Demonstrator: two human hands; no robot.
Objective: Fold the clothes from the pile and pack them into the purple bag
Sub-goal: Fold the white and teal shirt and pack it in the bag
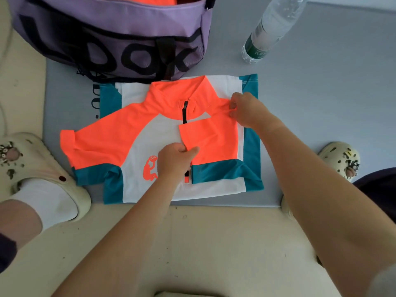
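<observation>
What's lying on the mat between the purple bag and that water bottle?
Nothing: in the head view only bare grey mat separates the purple bag from the plastic water bottle.

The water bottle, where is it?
In the head view the water bottle lies tipped on the grey mat at the upper right, right of the purple bag and beyond the orange shirt.
</observation>
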